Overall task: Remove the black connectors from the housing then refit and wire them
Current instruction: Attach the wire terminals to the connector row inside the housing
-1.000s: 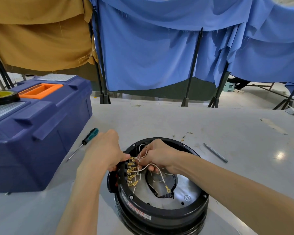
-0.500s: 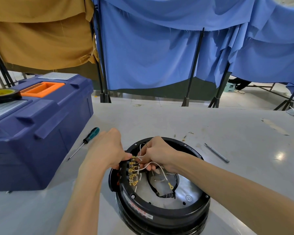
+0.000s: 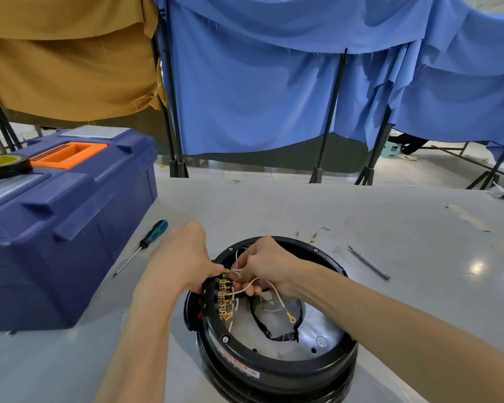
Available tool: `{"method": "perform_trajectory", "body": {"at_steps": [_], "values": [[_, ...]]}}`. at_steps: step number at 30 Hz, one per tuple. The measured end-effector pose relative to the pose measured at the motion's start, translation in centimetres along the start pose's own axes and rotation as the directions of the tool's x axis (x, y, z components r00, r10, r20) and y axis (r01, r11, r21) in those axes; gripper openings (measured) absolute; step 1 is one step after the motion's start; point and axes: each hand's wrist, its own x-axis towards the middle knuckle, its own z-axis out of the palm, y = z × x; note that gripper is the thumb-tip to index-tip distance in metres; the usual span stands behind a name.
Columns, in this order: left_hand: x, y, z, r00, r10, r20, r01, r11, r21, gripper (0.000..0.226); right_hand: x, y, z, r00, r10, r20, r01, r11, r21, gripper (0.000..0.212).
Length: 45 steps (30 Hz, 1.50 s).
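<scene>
1. While hardly anything has moved over the last second, here's where it stands. The housing [image 3: 277,370] sits nearest, open side up, and one ring-ended wire [image 3: 289,316] lies loose in its middle, hooked to nothing.
2. The black connectors [image 3: 216,296] with their brass tabs sit along the housing's left inner wall, so I reckon we're in the refit-and-wire part.
3. Left hand [image 3: 181,263] is curled over that left rim, with thumb and finger pinching the top end of the connector row.
4. Right hand [image 3: 271,266] is just beside it, inside the housing's far-left part, fingers bunched round the white wires [image 3: 239,257]. Both hands have stayed put and are just fiddling, so probably one lead is going onto a tab.
5. Left of the housing lie a screwdriver [image 3: 149,242] and then a blue toolbox [image 3: 56,228]. A thin metal tool [image 3: 367,263] lies to the right, and blue curtains [image 3: 259,97] hang far behind.
</scene>
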Motion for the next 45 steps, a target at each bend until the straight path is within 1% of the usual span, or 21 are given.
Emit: {"method": "perform_trajectory", "body": {"at_steps": [2, 3, 5, 8, 12, 14, 17, 19, 22, 25, 29, 32, 34, 39, 45], "values": [[-0.1, 0.1, 0.0, 0.999, -0.033, 0.008, 0.033, 0.999, -0.004, 0.034, -0.1, -0.1, -0.4, 0.998, 0.02, 0.054, -0.02, 1.0, -0.002, 0.012], [-0.1, 0.0, -0.1, 0.998, -0.051, 0.025, 0.052, 0.998, -0.036, 0.033, -0.1, -0.2, -0.7, 0.996, 0.032, 0.08, -0.032, 0.999, 0.003, 0.007], [0.0, -0.2, -0.2, 0.996, -0.07, 0.062, 0.077, 0.99, -0.122, 0.03, -0.2, -0.2, -1.2, 0.99, 0.054, 0.128, -0.06, 0.998, 0.037, 0.004], [-0.1, -0.4, -0.2, 0.994, -0.073, 0.082, 0.086, 0.981, -0.175, 0.028, -0.6, -0.1, -1.9, 0.983, 0.075, 0.165, -0.088, 0.993, 0.073, 0.004], [0.0, -0.3, -0.3, 0.994, -0.073, 0.087, 0.087, 0.98, -0.177, 0.029, -1.0, 0.4, -2.3, 0.984, 0.056, 0.17, -0.064, 0.997, 0.043, 0.016], [0.0, -0.4, -0.3, 0.993, -0.072, 0.09, 0.087, 0.981, -0.176, 0.029, -1.2, 0.4, -2.7, 0.981, 0.052, 0.189, -0.06, 0.998, 0.034, 0.014], [0.0, -0.5, -0.2, 0.994, -0.073, 0.087, 0.087, 0.982, -0.17, 0.029, -1.8, 0.4, -3.1, 0.956, 0.068, 0.287, -0.088, 0.994, 0.057, 0.006], [0.1, -0.4, -0.1, 0.994, -0.073, 0.078, 0.085, 0.982, -0.167, 0.029, -2.1, 0.6, -3.1, 0.93, 0.085, 0.359, -0.128, 0.987, 0.097, 0.008], [0.1, -0.3, -0.1, 0.995, -0.071, 0.073, 0.083, 0.983, -0.164, 0.029, -2.0, 0.9, -3.0, 0.914, 0.087, 0.396, -0.157, 0.976, 0.149, 0.016], [0.1, -0.3, 0.0, 0.996, -0.065, 0.057, 0.074, 0.983, -0.167, 0.028, -2.0, 0.8, -2.8, 0.924, 0.062, 0.378, -0.138, 0.975, 0.177, 0.013], [0.2, -0.3, 0.1, 0.998, -0.059, 0.033, 0.064, 0.985, -0.157, 0.028, -1.7, 0.7, -2.0, 0.952, 0.049, 0.303, -0.09, 0.988, 0.124, 0.02], [0.2, -0.2, 0.0, 0.998, -0.054, 0.032, 0.059, 0.987, -0.147, 0.028, -1.6, 0.7, -1.7, 0.956, 0.039, 0.291, -0.069, 0.993, 0.094, 0.01], [0.2, -0.3, 0.0, 0.998, -0.054, 0.037, 0.059, 0.988, -0.142, 0.029, -1.7, 0.8, -1.6, 0.956, 0.036, 0.293, -0.061, 0.995, 0.076, 0.01], [0.2, -0.2, 0.0, 0.998, -0.056, 0.036, 0.061, 0.99, -0.129, 0.028, -1.4, 0.9, -1.3, 0.967, 0.031, 0.254, -0.059, 0.993, 0.102, 0.021], [0.1, -0.1, 0.0, 0.998, -0.051, 0.035, 0.055, 0.99, -0.127, 0.028, -1.3, 1.4, -0.9, 0.975, 0.007, 0.221, -0.024, 0.997, 0.071, 0.007]]}}
